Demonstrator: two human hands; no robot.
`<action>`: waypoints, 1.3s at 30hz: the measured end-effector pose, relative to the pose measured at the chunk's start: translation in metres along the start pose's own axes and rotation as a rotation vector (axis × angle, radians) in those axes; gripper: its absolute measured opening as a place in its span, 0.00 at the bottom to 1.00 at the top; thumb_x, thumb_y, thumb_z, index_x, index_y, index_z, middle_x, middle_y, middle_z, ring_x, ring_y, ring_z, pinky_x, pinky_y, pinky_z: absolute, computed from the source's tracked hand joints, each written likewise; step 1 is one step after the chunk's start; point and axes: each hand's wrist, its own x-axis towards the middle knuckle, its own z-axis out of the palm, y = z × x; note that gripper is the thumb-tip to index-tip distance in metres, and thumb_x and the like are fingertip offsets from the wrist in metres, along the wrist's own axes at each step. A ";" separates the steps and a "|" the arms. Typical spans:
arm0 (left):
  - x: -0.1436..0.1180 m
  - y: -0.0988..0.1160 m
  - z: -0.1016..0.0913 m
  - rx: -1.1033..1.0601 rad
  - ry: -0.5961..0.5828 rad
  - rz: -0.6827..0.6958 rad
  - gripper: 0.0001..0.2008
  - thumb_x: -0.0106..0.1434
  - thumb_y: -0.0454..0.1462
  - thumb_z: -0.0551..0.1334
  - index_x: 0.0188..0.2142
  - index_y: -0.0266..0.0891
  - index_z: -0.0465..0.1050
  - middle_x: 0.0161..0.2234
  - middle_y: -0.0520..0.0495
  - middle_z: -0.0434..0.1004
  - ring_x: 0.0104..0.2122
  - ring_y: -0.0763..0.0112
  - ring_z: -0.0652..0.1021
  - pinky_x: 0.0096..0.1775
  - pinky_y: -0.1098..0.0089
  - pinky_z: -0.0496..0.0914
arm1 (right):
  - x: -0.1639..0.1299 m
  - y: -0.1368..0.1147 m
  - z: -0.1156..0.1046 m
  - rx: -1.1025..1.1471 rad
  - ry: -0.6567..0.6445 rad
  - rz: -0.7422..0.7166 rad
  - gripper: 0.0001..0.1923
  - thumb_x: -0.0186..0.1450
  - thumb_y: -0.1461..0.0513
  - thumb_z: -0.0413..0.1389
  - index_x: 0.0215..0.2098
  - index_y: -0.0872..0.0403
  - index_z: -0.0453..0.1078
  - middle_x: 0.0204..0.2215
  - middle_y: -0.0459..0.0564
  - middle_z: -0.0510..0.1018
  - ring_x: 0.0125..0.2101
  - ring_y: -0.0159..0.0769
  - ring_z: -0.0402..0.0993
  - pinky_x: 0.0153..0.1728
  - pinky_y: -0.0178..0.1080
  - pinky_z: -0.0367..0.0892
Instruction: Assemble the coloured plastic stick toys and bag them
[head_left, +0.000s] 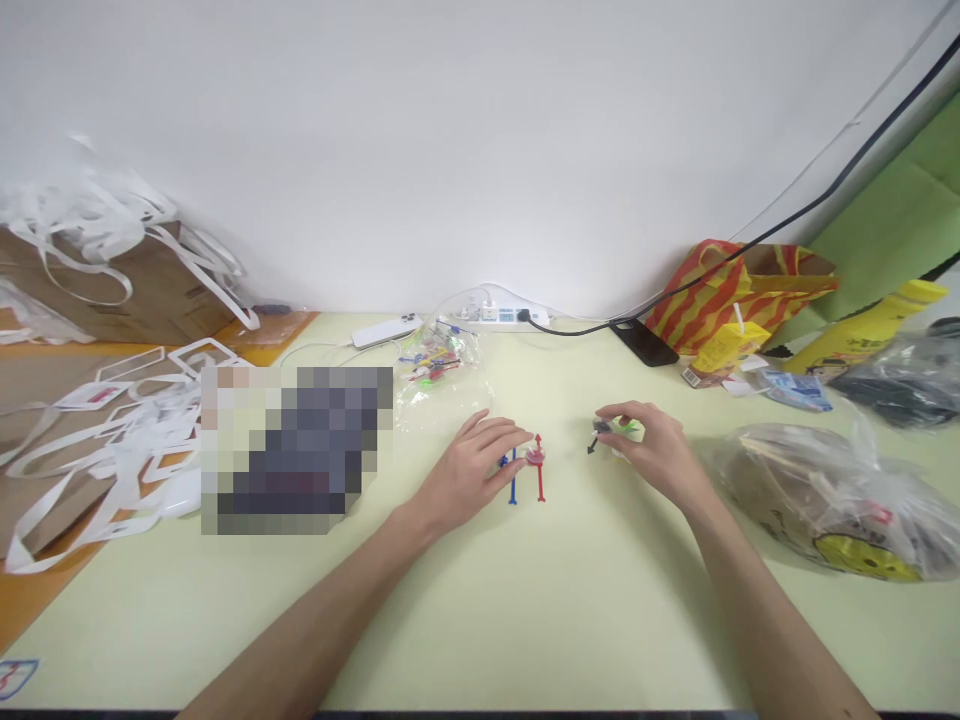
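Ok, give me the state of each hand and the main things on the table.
Left hand: at the red piece, grip unclear
Right hand: pinching the black piece
Power strip: black plug inserted
Juice box: straw in
Striped bag: open
Black phone: lying flat

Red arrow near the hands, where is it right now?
In the head view, the red arrow is slightly right of and below centre, beside the left hand and to the right of the blue arrow.

Red stick (541,484): smooth plastic. Tabletop (547,610): smooth, matt. 4 o'clock bag (795,485): glossy plastic. 12 o'clock wall (480,150): matt.
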 end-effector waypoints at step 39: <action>0.004 0.025 0.000 0.179 0.052 0.256 0.27 0.70 0.37 0.59 0.67 0.45 0.58 0.63 0.37 0.66 0.66 0.51 0.64 0.64 0.45 0.62 | -0.012 -0.045 0.022 1.058 -0.165 0.071 0.18 0.59 0.52 0.67 0.45 0.48 0.73 0.43 0.52 0.82 0.48 0.46 0.79 0.53 0.50 0.69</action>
